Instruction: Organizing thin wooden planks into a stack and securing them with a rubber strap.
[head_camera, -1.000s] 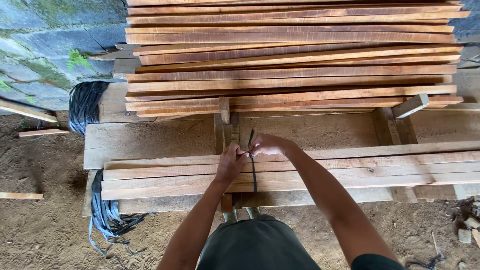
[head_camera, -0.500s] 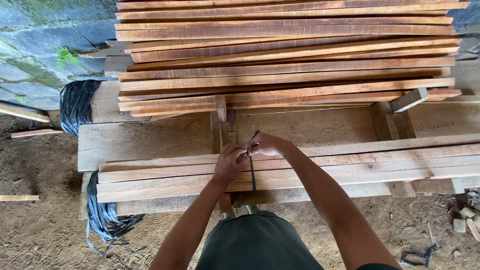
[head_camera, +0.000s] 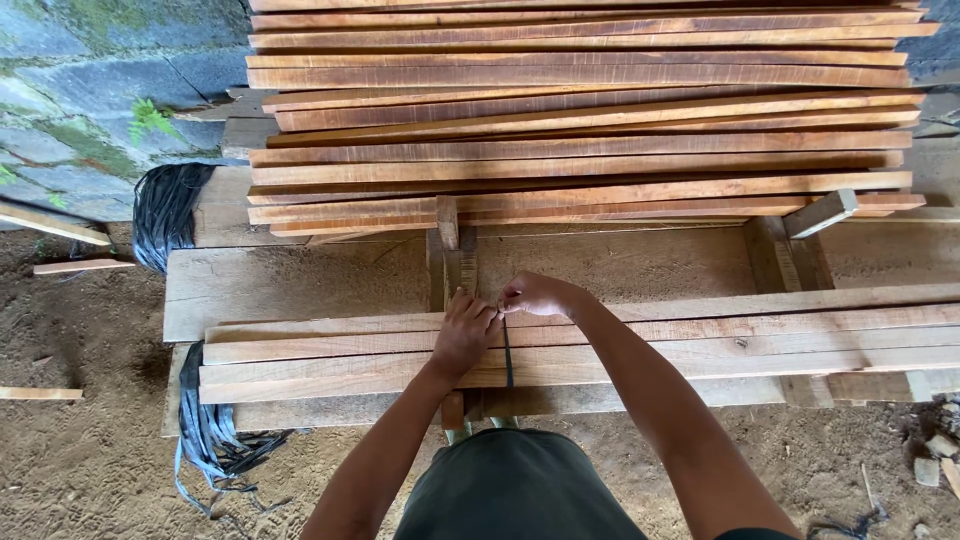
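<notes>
Strap (head_camera: 507, 352): dark, narrow band running across a bundle of wooden slats (head_camera: 700, 340), from the bundle's far edge to its near edge, a little left of the bundle's middle.

Head view. Left hand (head_camera: 465, 332): fingers curled together, resting on top of the slats and touching the strap at its upper end. Right hand (head_camera: 535, 295): fingers closed in a pinch on the top of the strap, at the far edge of the bundle, just beside the left hand. Whether the left hand grips the strap or only presses on it cannot be told.

Bundle: several long pale slats laid flat, side by side, on a low wooden bench (head_camera: 300, 280). Stack of boards (head_camera: 580, 120): many reddish planks piled along the bench's far edge. Black strapping coil (head_camera: 165, 210): at the bench's far left corner; further loose strands (head_camera: 215, 440) hang at the near left corner onto the dirt floor (head_camera: 90, 470). Stone wall (head_camera: 90, 90): upper left.
</notes>
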